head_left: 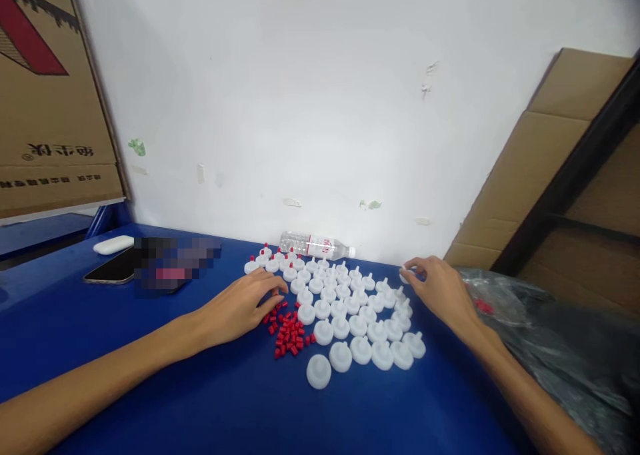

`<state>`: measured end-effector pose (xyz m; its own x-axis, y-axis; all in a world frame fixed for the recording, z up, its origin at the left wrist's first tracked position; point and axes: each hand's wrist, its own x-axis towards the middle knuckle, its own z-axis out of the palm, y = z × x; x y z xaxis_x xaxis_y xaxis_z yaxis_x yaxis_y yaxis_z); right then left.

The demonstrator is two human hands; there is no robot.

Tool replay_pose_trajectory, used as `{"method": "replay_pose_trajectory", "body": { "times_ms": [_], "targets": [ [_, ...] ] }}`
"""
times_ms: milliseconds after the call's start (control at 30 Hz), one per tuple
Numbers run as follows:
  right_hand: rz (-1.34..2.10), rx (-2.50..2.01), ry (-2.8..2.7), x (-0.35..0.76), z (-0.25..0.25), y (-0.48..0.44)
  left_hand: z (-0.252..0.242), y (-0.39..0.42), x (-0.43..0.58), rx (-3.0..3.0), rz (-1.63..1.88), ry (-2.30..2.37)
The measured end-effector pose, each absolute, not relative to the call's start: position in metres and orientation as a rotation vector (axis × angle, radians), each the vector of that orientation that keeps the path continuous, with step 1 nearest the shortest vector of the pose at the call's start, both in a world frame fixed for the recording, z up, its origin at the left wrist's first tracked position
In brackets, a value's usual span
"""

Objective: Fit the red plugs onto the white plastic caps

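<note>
Many white round plastic caps with short nozzles stand in loose rows on the blue table. A pile of small red caps lies at their left. My left hand hovers over the upper edge of this pile, thumb and index finger curved and slightly apart, with nothing visible between them. At the right end of the rows, my right hand pinches a white nozzle cap, partly hidden by the fingers. Several white caps at the back left carry red tips.
A clear plastic bottle lies behind the caps against the white wall. Left on the table are a phone, a white case and a blurred item. Grey plastic sheeting and cardboard border the right side.
</note>
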<state>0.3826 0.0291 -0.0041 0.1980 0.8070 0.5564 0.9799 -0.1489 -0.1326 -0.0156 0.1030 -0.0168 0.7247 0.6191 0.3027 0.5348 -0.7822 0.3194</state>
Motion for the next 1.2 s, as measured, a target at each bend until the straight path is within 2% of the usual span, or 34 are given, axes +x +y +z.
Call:
{"method": "replay_pose_trajectory", "body": {
  "times_ms": [300,767,1200],
  "targets": [
    [-0.332,-2.078,-1.726,0.393,-0.023,0.036,-0.014,0.103,-0.02,2.699,0.647,0.901],
    [-0.219,-2.064,-1.748,0.385,-0.023,0.04,-0.028,0.125,-0.01,2.618,0.61,1.073],
    [-0.463,-1.801,-1.659,0.365,-0.003,0.03,-0.016,0.134,-0.019,2.558,0.783,1.105]
  ]
}}
